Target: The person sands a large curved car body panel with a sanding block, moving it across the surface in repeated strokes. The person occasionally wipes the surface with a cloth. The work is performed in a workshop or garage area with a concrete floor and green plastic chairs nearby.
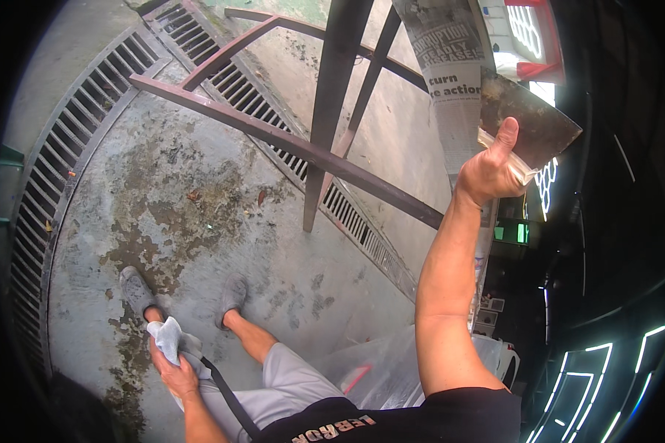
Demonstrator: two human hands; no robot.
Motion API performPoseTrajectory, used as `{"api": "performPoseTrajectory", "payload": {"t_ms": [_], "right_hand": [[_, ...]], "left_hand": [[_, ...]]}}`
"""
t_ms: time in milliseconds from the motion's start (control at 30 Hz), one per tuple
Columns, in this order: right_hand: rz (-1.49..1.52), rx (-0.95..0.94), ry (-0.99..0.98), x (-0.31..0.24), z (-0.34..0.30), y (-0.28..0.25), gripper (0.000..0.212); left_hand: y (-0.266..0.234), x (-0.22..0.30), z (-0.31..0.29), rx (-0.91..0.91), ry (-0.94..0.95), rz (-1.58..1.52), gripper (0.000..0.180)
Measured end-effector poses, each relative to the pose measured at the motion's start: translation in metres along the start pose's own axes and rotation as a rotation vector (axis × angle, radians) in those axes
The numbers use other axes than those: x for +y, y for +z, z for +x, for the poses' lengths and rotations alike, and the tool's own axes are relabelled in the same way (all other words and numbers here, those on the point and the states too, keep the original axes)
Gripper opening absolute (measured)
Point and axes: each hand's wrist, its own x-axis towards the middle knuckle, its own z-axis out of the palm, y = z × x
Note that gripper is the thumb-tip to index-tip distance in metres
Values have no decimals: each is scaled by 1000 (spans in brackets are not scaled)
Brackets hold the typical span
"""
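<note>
Cleaver [532, 122] gripped in right hand [491, 173], raised

Concrete floor [199, 221]: rough, matt, stained and patchy. Drain grating [59, 148]: dull metal bars. Frame [303, 148]: matt, rust-brown painted metal. Cleaver blade [532, 118]: dark, tarnished metal, wrapped in printed newspaper [451, 66]. White rag [171, 338]: soft crumpled cloth. Plastic sheeting [377, 369]: clear, glossy.

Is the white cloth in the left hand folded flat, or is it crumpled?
Crumpled: the white cloth bunches in uneven folds above the left hand, which grips it.
</note>
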Motion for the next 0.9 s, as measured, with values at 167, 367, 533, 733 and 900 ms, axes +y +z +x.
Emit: {"api": "performPoseTrajectory", "payload": {"t_ms": [167, 367, 533, 733, 900], "right_hand": [[41, -16, 3, -11, 14, 28, 16], [136, 9, -67, -34, 29, 70, 17], [50, -19, -58, -41, 32, 83, 20], [23, 10, -3, -31, 16, 76, 21], [68, 24, -38, -36, 21, 92, 20]], "left_hand": [[-5, 4, 9, -9, -21, -9, 72], [-14, 12, 16, -7, -25, -3, 71], [-22, 22, 21, 0, -52, 3, 64], [-29, 23, 29, -2, -51, 8, 62], [-28, 21, 34, 38, -7, -6, 53]]}}
